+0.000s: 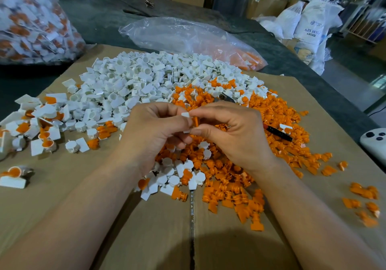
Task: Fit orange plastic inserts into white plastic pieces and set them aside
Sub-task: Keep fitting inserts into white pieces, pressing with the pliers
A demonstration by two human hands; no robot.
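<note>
My left hand [154, 132] pinches a small white plastic piece [186, 115] above the middle of the cardboard. Right against it, my right hand [231, 132] pinches an orange insert [195, 121], held upright and touching the white piece. A big heap of loose white pieces [135, 81] lies behind my hands. Loose orange inserts [261, 127] spread to the right and under my hands. Fitted white-and-orange pieces [39, 127] lie in a small group at the left.
Flattened cardboard [146, 228] covers the table. A full clear bag of fitted pieces [31, 23] stands far left; a nearly flat bag with orange inserts [188, 38] lies behind the heap. A black pen [277, 133] lies right, a white controller [376, 142] at the right edge.
</note>
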